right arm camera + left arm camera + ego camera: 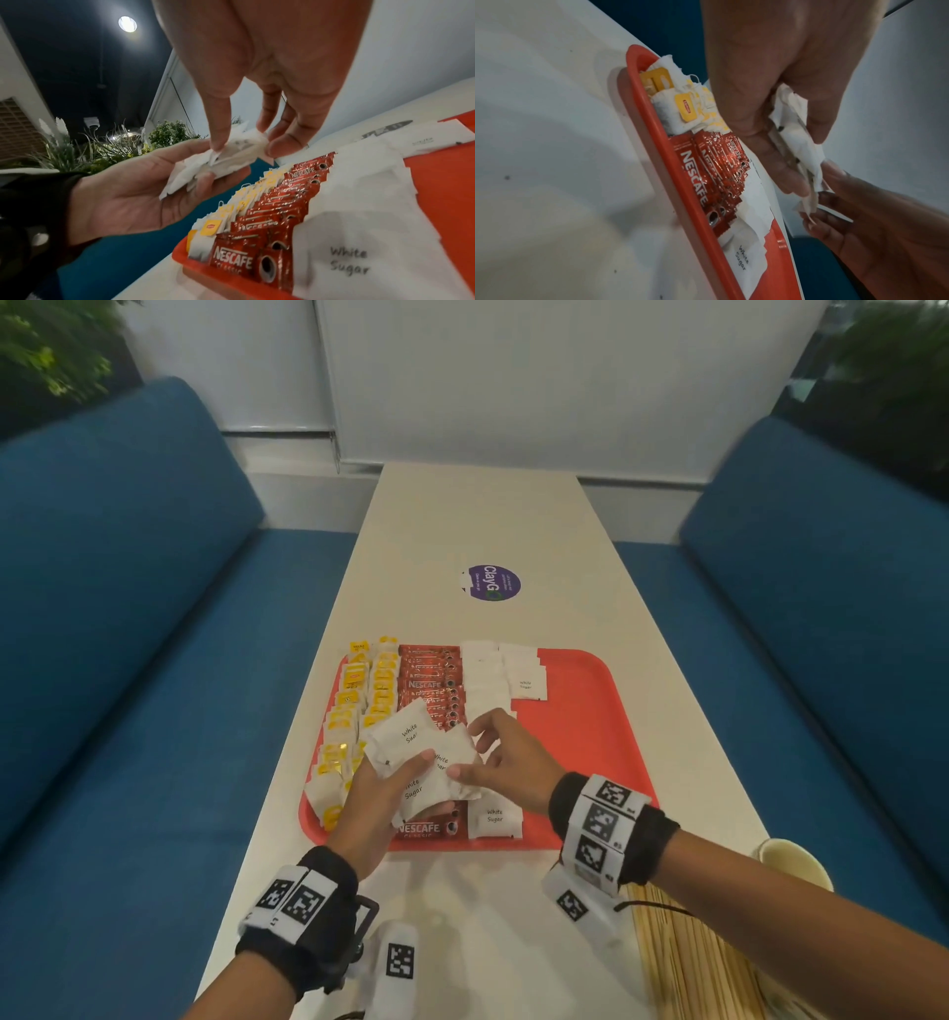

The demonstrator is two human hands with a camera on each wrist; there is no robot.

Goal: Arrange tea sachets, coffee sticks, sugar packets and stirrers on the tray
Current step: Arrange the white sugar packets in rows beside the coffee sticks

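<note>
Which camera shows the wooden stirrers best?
The head view: the stirrers lie on the table at the lower right, beside the right forearm, off the tray. Neither wrist view shows them.

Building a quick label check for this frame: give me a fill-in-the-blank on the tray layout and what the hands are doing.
1. The left hand holds a bunch of white ____ packets over the tray.
2. The right hand pinches one packet from that ____.
3. On the tray, the red coffee sticks lie between the yellow-tagged tea sachets and the laid-out ____ packets.
4. The wooden stirrers lie on the ____, not yet on the tray.

Missing words: sugar; bunch; sugar; table
</note>
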